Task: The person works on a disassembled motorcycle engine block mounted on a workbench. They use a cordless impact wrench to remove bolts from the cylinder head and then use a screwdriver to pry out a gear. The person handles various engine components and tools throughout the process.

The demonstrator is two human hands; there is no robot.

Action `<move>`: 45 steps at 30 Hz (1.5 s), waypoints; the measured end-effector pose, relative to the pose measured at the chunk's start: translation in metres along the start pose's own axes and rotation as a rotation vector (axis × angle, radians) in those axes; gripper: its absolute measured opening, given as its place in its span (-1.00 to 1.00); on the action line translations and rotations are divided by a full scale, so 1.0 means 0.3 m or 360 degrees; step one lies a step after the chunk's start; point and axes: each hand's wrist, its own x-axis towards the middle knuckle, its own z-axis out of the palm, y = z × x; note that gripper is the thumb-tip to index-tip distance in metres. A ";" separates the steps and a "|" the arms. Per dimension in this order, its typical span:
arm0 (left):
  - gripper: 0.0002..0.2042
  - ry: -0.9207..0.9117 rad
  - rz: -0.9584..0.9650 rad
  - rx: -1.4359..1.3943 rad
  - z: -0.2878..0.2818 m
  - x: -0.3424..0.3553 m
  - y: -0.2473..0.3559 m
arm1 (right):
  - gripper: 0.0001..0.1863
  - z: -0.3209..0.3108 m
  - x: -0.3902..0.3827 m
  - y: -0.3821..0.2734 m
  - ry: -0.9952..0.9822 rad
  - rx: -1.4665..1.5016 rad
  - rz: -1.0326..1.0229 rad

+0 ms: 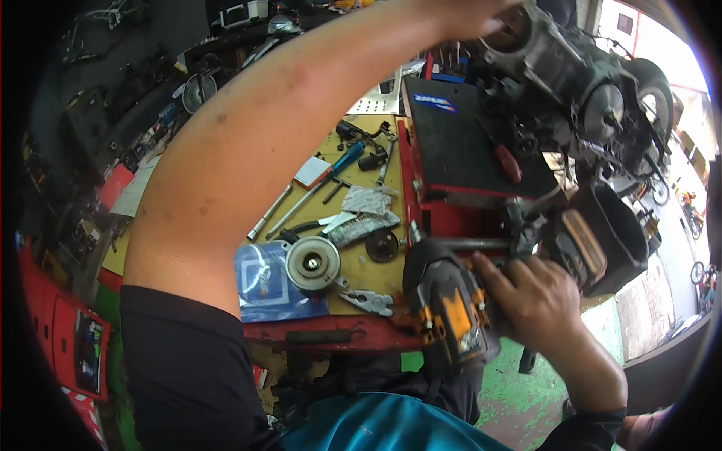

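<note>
My left arm stretches across the bench, and my left hand (pixel 475 16) is at the engine (pixel 564 68) at the far right, beside a round opening in its casing. Its fingers are blurred and partly out of view. My right hand (pixel 538 297) is closed around the handle of a cordless power tool (pixel 456 312) with a black and orange body. The tool is over the bench's right front corner, next to a black bin-shaped part (pixel 623 237). Close to its left lie pliers (pixel 368 301) and a dark round disc (pixel 382 246).
On the yellow bench top lie a round metal part (pixel 313 263), a blue plastic packet (pixel 259 282), a tube (pixel 365 227), a blue-handled screwdriver (pixel 347 159) and a spanner (pixel 387 158). A red-handled screwdriver (pixel 508 161) rests on a black mat (pixel 459 143). Red drawers (pixel 64 331) stand left.
</note>
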 end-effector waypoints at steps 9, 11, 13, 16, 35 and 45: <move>-0.46 -0.0127 -0.0022 -0.0127 -0.009 0.046 -0.070 | -0.32 -0.336 0.202 0.012 -0.0506 0.0980 0.0095; -0.55 -0.0078 -0.0049 -0.0200 0.005 0.059 -0.081 | -0.29 -0.382 0.281 -0.011 -0.0475 0.1219 0.0123; -0.59 -0.0148 -0.0116 -0.0243 -0.025 0.072 -0.080 | -0.27 -0.415 0.361 -0.050 -0.0501 0.1346 0.0120; -0.67 -0.0267 -0.0203 -0.0240 -0.051 0.088 -0.073 | -0.32 -0.454 0.516 -0.152 -0.0749 0.1400 0.0048; -0.68 -0.0323 -0.0834 -0.0633 -0.061 0.116 0.007 | -0.32 -0.003 1.079 -0.352 -0.0753 0.0998 -0.0321; -0.58 -0.0378 -0.0772 -0.0764 -0.078 0.098 -0.044 | -0.36 0.287 1.092 -0.418 -0.0739 0.0980 -0.0408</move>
